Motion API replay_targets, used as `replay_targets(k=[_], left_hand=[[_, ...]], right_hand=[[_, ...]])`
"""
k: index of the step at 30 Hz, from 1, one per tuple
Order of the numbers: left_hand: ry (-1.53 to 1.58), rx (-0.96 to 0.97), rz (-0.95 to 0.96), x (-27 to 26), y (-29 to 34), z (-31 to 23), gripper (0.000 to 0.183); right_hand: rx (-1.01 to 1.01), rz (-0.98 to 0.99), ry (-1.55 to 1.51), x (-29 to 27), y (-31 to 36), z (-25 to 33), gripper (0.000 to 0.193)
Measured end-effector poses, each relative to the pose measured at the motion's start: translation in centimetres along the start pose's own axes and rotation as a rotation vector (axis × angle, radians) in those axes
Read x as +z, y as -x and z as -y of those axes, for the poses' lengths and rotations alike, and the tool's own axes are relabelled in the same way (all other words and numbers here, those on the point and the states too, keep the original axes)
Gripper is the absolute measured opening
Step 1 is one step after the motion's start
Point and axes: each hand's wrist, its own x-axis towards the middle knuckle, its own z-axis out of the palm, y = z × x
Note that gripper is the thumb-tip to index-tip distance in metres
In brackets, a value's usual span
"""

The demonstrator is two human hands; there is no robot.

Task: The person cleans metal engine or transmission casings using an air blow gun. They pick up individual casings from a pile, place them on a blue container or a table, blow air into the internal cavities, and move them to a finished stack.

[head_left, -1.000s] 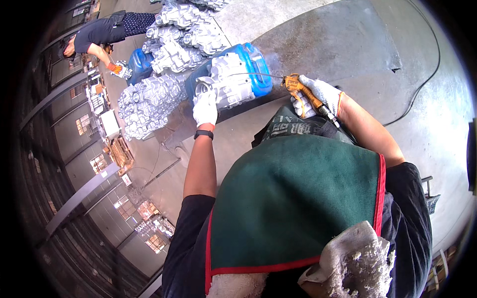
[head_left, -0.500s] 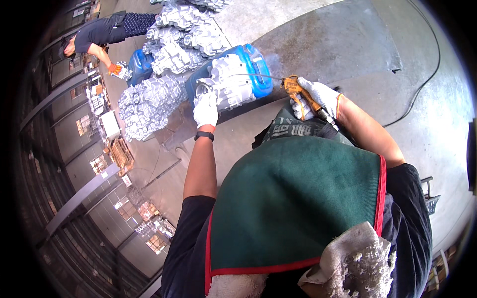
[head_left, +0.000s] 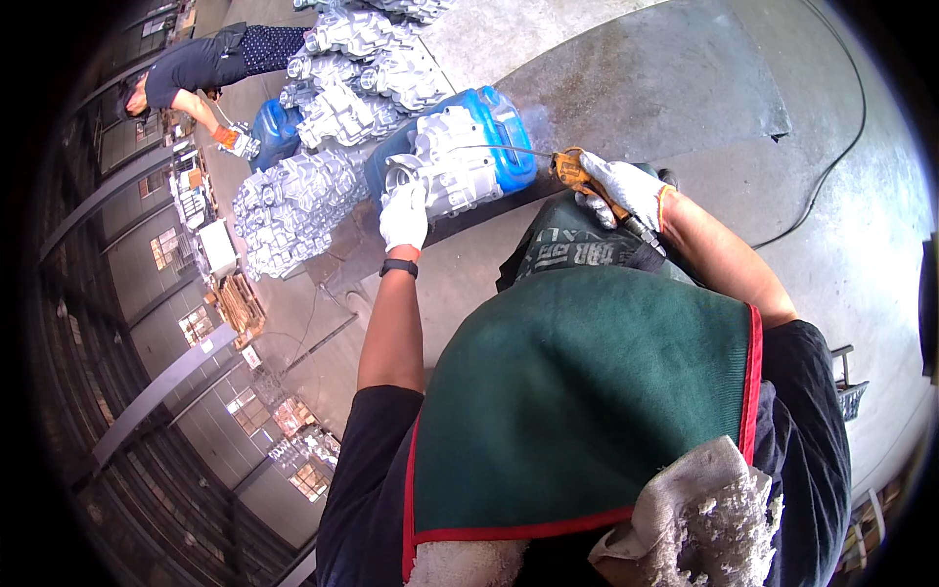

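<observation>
A silver cast-metal housing (head_left: 458, 168) with a round opening at its near left end lies on a blue plastic barrel (head_left: 513, 147). My left hand (head_left: 404, 217), in a white glove, is closed on the housing's edge beside that opening; its fingertips are partly hidden. My right hand (head_left: 628, 191), gloved too, wraps round a yellow air blow gun (head_left: 571, 168) with a metal fitting at its rear. From the gun a long thin nozzle reaches left over the housing.
Silver castings (head_left: 298, 205) are piled left of the barrel, with more castings (head_left: 342, 108) behind. At the far left a co-worker (head_left: 201, 73) bends over another blue barrel (head_left: 277, 134). A dark metal sheet (head_left: 665, 83) covers the floor ahead; a black hose (head_left: 831, 176) curves along the right.
My right hand and the blow gun have shifted very slightly left. My left hand keeps its hold on the housing. The co-worker's arm has moved a little.
</observation>
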Motion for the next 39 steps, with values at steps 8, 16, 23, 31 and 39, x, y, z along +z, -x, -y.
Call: replay_targets(k=[8, 16, 23, 31, 39], left_hand=[[-0.228, -0.188, 0.163, -0.6, -1.4, -2.9, 0.048], [-0.162, -0.262, 0.075, 1.7, -2.6, -2.3, 0.049], [0.529, -0.373, 0.084, 0.2, -2.2, 9.0, 0.042], [0.906, -0.532, 0.094, -1.8, -2.0, 10.9, 0.042], [1.042, -0.584, 0.026, -1.8, -1.1, 11.0, 0.043]], right_hand=[[-0.056, -0.094, 0.307, -0.5, -0.2, 0.0, 0.05], [-0.355, -0.254, 1.121, 0.8, 3.5, 2.4, 0.043], [-0.28, -0.373, 1.241, 0.3, 5.7, 3.0, 0.048], [-0.419, -0.486, 1.324, 2.8, 5.8, 2.6, 0.047], [-0.454, -0.422, 1.259, 1.9, 5.8, 2.0, 0.048]])
